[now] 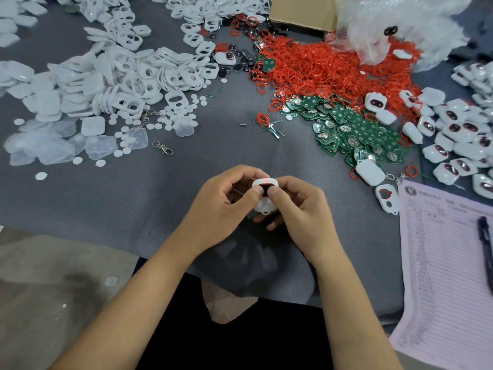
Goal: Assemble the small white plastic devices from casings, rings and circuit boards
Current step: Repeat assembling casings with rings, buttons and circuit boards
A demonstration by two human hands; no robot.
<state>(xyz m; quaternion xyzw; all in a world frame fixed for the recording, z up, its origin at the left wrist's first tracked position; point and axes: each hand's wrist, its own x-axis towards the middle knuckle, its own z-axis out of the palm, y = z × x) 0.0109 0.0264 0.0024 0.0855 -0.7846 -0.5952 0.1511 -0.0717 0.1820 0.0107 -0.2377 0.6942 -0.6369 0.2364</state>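
Note:
A small white device (264, 205) with a dark, red-rimmed window sits between both hands just above the near table edge. My left hand (224, 206) grips its left side, thumb pressing on the front. My right hand (296, 209) grips the right side, thumb tip beside the left thumb; a small red light glows on the top edge. White casings (112, 76) are heaped at the left, red rings (328, 68) at the back centre, green circuit boards (354, 129) right of centre. Finished devices (458, 134) pile up at the far right.
A cardboard box (301, 9) and a clear plastic bag (405, 25) stand at the back. A printed sheet (442, 263) with a black pen (486, 244) lies at the near right. Metal clasps (163, 148), white discs and clear covers (53, 148) scatter on the grey cloth.

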